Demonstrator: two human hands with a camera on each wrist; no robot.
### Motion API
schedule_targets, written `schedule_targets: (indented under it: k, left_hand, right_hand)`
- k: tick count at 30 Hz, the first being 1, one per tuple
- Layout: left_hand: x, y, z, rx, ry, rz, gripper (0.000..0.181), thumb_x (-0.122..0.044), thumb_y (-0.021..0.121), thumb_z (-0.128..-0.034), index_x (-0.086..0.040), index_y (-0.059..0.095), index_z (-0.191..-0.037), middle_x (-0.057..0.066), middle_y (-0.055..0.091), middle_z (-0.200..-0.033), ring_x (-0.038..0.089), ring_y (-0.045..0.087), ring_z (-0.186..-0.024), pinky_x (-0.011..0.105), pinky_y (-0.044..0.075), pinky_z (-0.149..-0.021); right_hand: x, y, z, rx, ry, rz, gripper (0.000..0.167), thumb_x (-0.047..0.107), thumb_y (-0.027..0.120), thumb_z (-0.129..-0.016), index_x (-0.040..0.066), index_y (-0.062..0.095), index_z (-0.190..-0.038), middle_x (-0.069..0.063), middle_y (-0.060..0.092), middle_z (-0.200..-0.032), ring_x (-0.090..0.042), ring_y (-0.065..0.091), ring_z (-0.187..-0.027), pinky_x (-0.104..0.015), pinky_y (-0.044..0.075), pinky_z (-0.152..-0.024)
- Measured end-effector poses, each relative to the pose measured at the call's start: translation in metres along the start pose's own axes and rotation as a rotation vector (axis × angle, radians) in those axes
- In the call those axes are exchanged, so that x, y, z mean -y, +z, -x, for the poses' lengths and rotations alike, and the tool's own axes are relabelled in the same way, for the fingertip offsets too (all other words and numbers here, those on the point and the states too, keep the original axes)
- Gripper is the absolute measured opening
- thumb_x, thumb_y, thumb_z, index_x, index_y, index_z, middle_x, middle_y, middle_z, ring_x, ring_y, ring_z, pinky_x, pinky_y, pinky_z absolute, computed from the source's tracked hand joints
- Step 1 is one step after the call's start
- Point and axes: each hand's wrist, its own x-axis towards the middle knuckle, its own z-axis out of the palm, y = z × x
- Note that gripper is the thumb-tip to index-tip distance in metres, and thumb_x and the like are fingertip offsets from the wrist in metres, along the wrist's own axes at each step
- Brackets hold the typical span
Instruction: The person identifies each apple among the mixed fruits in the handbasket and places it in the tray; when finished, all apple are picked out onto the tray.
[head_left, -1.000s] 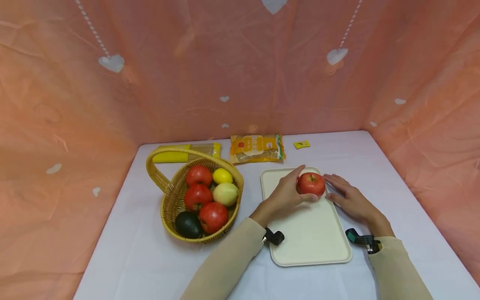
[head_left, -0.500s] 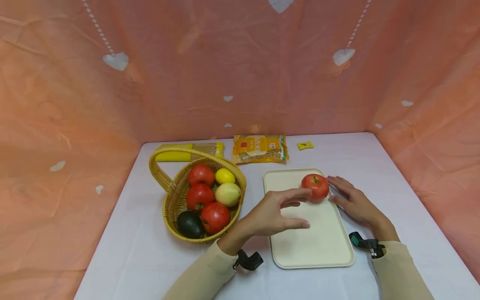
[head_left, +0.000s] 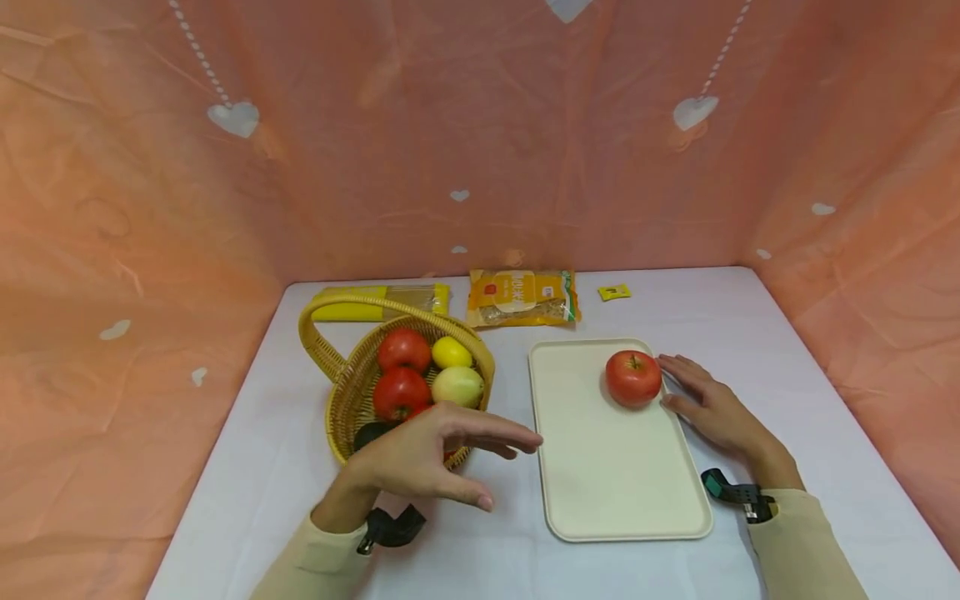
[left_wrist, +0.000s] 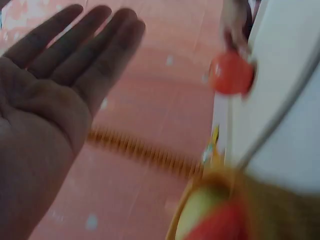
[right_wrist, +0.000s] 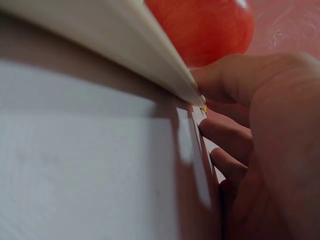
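A red apple (head_left: 633, 379) sits at the far right end of a cream rectangular tray (head_left: 622, 483). My right hand (head_left: 723, 417) rests beside the tray's right rim, near the apple. In the right wrist view, its thumb (right_wrist: 220, 75) touches the rim and the other fingers lie lower, at the table. My left hand (head_left: 427, 454) holds nothing; it hovers above the near right side of a wicker basket (head_left: 335, 425). The left wrist view shows its palm (left_wrist: 45, 115) with fingers extended. Behind that hand, part of the basket's fruit is hidden.
Inside the basket lie red fruits (head_left: 403, 348), a lemon (head_left: 452, 352), a pale green fruit (head_left: 458, 387) and a dark one (head_left: 369, 435). Along the back stand a yellow noodle-like pack (head_left: 348, 311), an orange grain bag (head_left: 522, 298) and a small yellow packet (head_left: 615, 292).
My left hand has let go of the apple on the tray and moved left and nearer, over the basket. The apple stays put. My right hand keeps its place by the rim.
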Motion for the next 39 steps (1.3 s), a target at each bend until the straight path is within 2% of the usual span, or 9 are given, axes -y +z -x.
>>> schedule_targets:
  k: [6,11,15,19,22,24,29,33,39]
  left_hand:
    - [-0.001,-0.032,0.046,-0.102,0.002,0.039,0.061,0.005,0.082,-0.0938,0.003,0.061,-0.151,0.019,0.067,-0.151,0.022,0.067,-0.139,0.047,0.056,-0.114]
    - [-0.001,-0.059,0.071,-0.192,0.005,0.029,0.061,0.013,0.076,-0.0940,0.009,0.056,-0.152,0.019,0.066,-0.152,0.025,0.066,-0.140,0.045,0.055,-0.116]
    - [-0.005,-0.075,0.084,-0.290,-0.112,-0.055,0.063,0.014,0.076,-0.0933,0.002,0.058,-0.153,0.018,0.067,-0.151,0.028,0.068,-0.138,0.040,0.058,-0.113]
    - [-0.007,-0.087,0.089,-0.328,-0.261,-0.212,0.060,0.005,0.079,-0.0952,-0.008,0.064,-0.152,0.019,0.068,-0.150,0.025,0.068,-0.138,0.033,0.057,-0.113]
    - [-0.007,-0.094,0.087,-0.324,-0.353,-0.329,0.056,-0.005,0.083,-0.0963,-0.013,0.066,-0.150,0.015,0.069,-0.149,0.020,0.067,-0.138,0.025,0.054,-0.114]
    - [-0.006,-0.095,0.085,-0.309,-0.398,-0.405,0.056,-0.011,0.085,-0.0957,-0.014,0.068,-0.149,0.010,0.070,-0.148,0.021,0.066,-0.139,0.025,0.053,-0.115]
    - [0.002,-0.094,0.076,-0.237,-0.461,-0.588,0.055,-0.016,0.087,-0.0939,-0.017,0.070,-0.146,0.001,0.072,-0.146,0.027,0.065,-0.136,0.049,0.053,-0.117]
    - [0.011,-0.091,0.074,-0.167,-0.496,-0.650,0.054,-0.010,0.083,-0.0938,-0.016,0.070,-0.145,0.004,0.068,-0.150,0.034,0.060,-0.141,0.064,0.047,-0.119]
    - [0.019,-0.090,0.076,-0.114,-0.529,-0.693,0.064,0.006,0.073,-0.0873,-0.015,0.069,-0.148,0.011,0.056,-0.163,0.043,0.046,-0.154,0.072,0.037,-0.125]
  right_hand:
    - [0.001,-0.001,-0.001,0.001,-0.002,-0.006,0.073,0.027,0.071,-0.107,0.013,0.039,-0.171,-0.025,0.025,-0.179,-0.053,0.013,-0.167,-0.088,0.018,-0.120]
    - [-0.001,-0.001,0.000,-0.003,0.008,0.012,0.073,0.027,0.072,-0.106,0.013,0.040,-0.170,-0.025,0.027,-0.178,-0.052,0.015,-0.166,-0.087,0.019,-0.121]
    - [-0.002,-0.002,0.000,-0.010,-0.013,0.017,0.072,0.026,0.071,-0.106,0.012,0.041,-0.170,-0.025,0.029,-0.178,-0.053,0.015,-0.166,-0.086,0.019,-0.122]
    - [-0.002,-0.002,-0.001,-0.009,-0.016,0.016,0.072,0.026,0.071,-0.106,0.012,0.041,-0.170,-0.025,0.029,-0.178,-0.053,0.015,-0.166,-0.087,0.019,-0.121]
    - [-0.001,-0.002,0.000,-0.007,-0.011,0.013,0.072,0.026,0.071,-0.106,0.012,0.041,-0.170,-0.025,0.029,-0.178,-0.053,0.015,-0.166,-0.087,0.019,-0.121]
    - [-0.001,-0.002,0.000,-0.009,-0.008,0.019,0.072,0.027,0.072,-0.106,0.012,0.041,-0.170,-0.024,0.030,-0.178,-0.052,0.016,-0.166,-0.086,0.020,-0.121]
    - [-0.002,-0.002,0.000,-0.014,-0.007,0.027,0.072,0.027,0.072,-0.106,0.011,0.042,-0.169,-0.024,0.031,-0.177,-0.052,0.016,-0.166,-0.086,0.019,-0.122]
    - [-0.001,-0.001,0.000,-0.011,-0.006,0.016,0.072,0.028,0.072,-0.106,0.011,0.042,-0.169,-0.025,0.030,-0.177,-0.053,0.015,-0.166,-0.087,0.018,-0.122]
    - [-0.001,0.000,-0.001,-0.015,-0.007,0.018,0.072,0.028,0.072,-0.106,0.010,0.042,-0.169,-0.025,0.030,-0.177,-0.053,0.015,-0.166,-0.087,0.018,-0.122]
